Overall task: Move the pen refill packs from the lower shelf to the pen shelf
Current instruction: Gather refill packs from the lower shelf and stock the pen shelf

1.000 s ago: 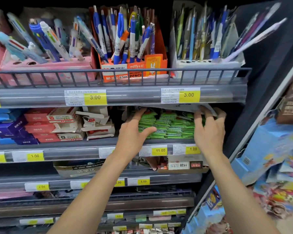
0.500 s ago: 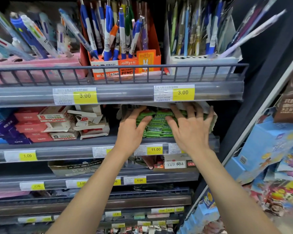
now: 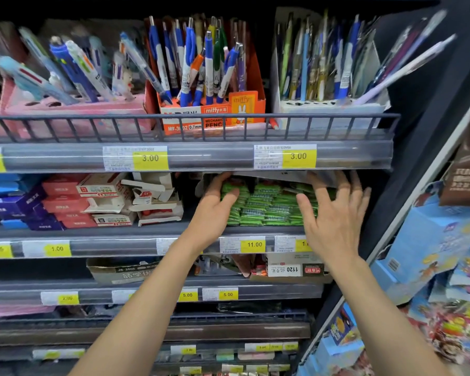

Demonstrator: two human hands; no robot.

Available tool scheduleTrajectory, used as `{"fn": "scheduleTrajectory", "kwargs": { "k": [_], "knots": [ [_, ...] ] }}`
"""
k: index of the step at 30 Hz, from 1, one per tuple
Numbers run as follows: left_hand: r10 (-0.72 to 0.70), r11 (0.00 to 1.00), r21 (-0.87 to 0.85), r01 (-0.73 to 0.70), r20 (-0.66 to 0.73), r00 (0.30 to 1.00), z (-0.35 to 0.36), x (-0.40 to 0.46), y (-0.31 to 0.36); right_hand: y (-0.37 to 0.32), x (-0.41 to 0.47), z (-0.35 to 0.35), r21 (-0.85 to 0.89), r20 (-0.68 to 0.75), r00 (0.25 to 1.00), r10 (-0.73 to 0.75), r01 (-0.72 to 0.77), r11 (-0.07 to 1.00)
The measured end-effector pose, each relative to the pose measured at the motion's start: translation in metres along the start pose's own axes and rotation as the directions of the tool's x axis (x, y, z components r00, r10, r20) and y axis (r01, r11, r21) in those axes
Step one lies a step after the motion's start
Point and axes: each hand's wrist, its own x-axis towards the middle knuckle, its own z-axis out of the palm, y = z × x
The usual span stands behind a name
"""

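Note:
A stack of green pen refill packs lies in an open box on the second shelf, under the pen shelf. My left hand rests against the stack's left side, thumb on the packs and fingers reaching behind it. My right hand hovers at the stack's right side with fingers spread, its fingertips near the box flap under the pen shelf's edge. The back of the stack is hidden in shadow.
The pen shelf carries a pink pen holder, an orange miffy pencil box and a white pen box behind a wire rail. Red and white small boxes sit left of the packs. Blue packages hang at right.
My right hand moved from lying across the stack's front to its right side, fingers spread. My left hand stays on the left side.

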Motion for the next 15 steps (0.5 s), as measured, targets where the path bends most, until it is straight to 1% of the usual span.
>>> {"fn": "scheduleTrajectory", "kwargs": {
  "k": [3,5,7,9,11,13,15],
  "knots": [
    [-0.001,0.998,0.061,0.002,-0.019,1.000,0.007,0.002,0.002,-0.009,0.001,-0.003,0.043,0.106,0.994,-0.016,0.011,0.999],
    [0.041,0.992,0.122,-0.041,0.000,0.999,0.010,0.000,0.003,-0.011,0.002,-0.002,0.068,0.135,0.991,-0.011,0.002,0.998],
    [0.050,0.979,0.195,-0.056,0.034,0.998,0.007,-0.003,0.005,-0.008,0.000,-0.003,0.081,0.133,0.991,-0.001,-0.010,0.997],
    [0.016,0.961,0.276,-0.036,0.073,0.997,0.001,-0.007,0.005,-0.007,-0.001,-0.003,0.048,0.105,0.994,-0.011,0.006,0.999],
    [-0.013,0.937,0.349,-0.014,0.074,0.997,-0.003,-0.013,0.006,-0.011,-0.001,-0.002,0.004,0.106,0.994,-0.028,0.027,1.000],
    [-0.010,0.909,0.417,-0.024,0.079,0.997,0.000,-0.015,0.004,-0.018,0.001,0.002,-0.021,0.127,0.991,-0.041,0.044,0.999],
    [-0.025,0.873,0.487,-0.007,0.058,0.998,0.008,-0.014,0.004,-0.023,0.001,0.008,-0.068,0.137,0.989,-0.053,0.062,0.996]
  ]
}}
